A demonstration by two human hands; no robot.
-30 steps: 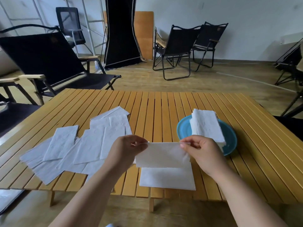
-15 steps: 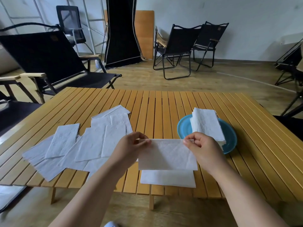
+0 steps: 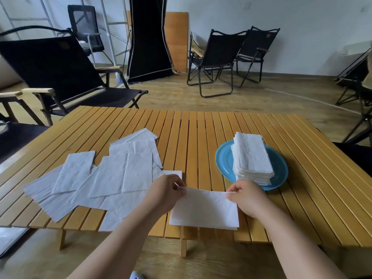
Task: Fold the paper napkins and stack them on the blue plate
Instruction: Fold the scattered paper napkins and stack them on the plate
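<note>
**Fold brought down, ready to crease**

Your left hand [image 3: 164,195] and right hand [image 3: 244,196] each pinch a far corner of the napkin [image 3: 204,210], which you have lowered from mid-air onto the near edge of the bench [image 3: 201,133]. Its halves now lie together, so pressing the crease comes next. To the right, the folded stack [image 3: 251,156] sits on the blue plate [image 3: 223,160]; unfolded napkins [image 3: 104,176] wait at left.
</note>
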